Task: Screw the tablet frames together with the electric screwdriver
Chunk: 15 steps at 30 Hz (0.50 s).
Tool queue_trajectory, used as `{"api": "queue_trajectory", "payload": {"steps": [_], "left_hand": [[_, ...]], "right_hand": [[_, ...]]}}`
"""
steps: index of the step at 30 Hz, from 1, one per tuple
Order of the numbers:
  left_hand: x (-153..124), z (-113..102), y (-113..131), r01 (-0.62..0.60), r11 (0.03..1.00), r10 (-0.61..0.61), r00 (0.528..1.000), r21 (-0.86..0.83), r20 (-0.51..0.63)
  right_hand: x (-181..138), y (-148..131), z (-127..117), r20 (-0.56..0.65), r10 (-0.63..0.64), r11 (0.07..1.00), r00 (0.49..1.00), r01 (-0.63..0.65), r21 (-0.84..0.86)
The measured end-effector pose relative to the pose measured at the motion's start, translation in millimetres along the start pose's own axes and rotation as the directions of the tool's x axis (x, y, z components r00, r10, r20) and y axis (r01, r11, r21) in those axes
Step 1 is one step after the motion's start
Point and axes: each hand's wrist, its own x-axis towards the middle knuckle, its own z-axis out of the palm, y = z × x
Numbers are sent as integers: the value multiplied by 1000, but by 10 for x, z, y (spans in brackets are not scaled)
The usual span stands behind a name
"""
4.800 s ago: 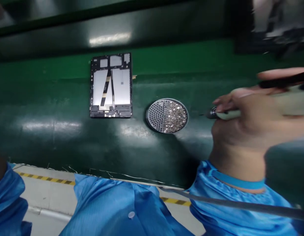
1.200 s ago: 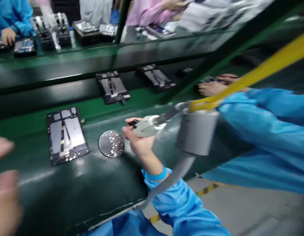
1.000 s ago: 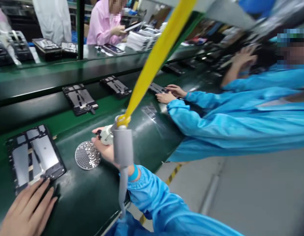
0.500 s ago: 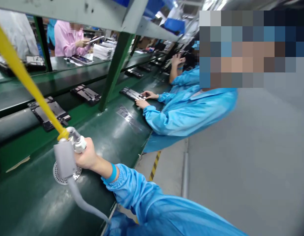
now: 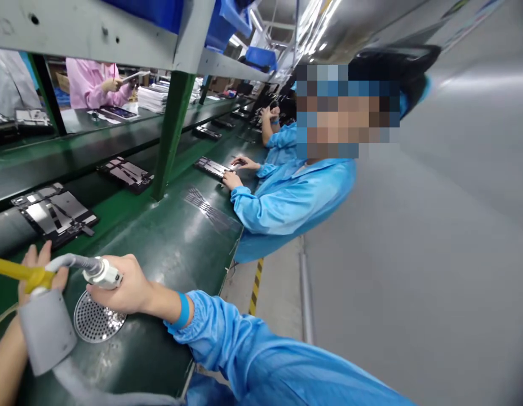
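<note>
Both hands meet over the green bench (image 5: 172, 248). The right hand (image 5: 126, 290) is closed around a white screwdriver (image 5: 104, 275), just above a round perforated screw tray (image 5: 96, 320) lying on the bench. The left hand (image 5: 35, 259) sits beside the tool's grey cable (image 5: 71, 261), partly hidden by a yellow strap (image 5: 14, 270) and a grey block (image 5: 45, 330); its grip cannot be told. Farther off, a tablet frame (image 5: 54, 211) lies on the dark belt. A co-worker's sleeve (image 5: 282, 203) rests on the bench beyond.
</note>
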Motion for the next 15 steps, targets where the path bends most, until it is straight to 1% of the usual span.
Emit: {"api": "queue_trajectory", "payload": {"steps": [1, 3, 6, 8, 12, 14, 15], "left_hand": [[70, 49, 124, 2, 1000, -2, 1000, -11, 28], [162, 78, 325, 14, 1000, -13, 998, -18, 57], [210, 41, 453, 61, 998, -61, 997, 5, 36], [221, 29, 446, 77, 997, -77, 997, 3, 24], [242, 85, 350, 97, 995, -98, 995, -16, -35], [249, 127, 298, 82, 996, -84, 994, -26, -71], [249, 145, 276, 67, 997, -70, 994, -31, -82]], "right_hand": [[0, 9, 5, 3, 3, 1000, 1000, -3, 0], [10, 27, 12, 16, 3, 1000, 1000, -3, 5], [24, 32, 17, 45, -28, 999, 999, 27, 26], [20, 20, 31, 75, -26, 999, 997, 24, 31], [8, -34, 58, 162, 27, 998, 986, -35, 48], [34, -117, -17, 237, 37, 998, 971, -47, 37], [59, -191, -100, 305, 18, 999, 952, -27, 25]]}}
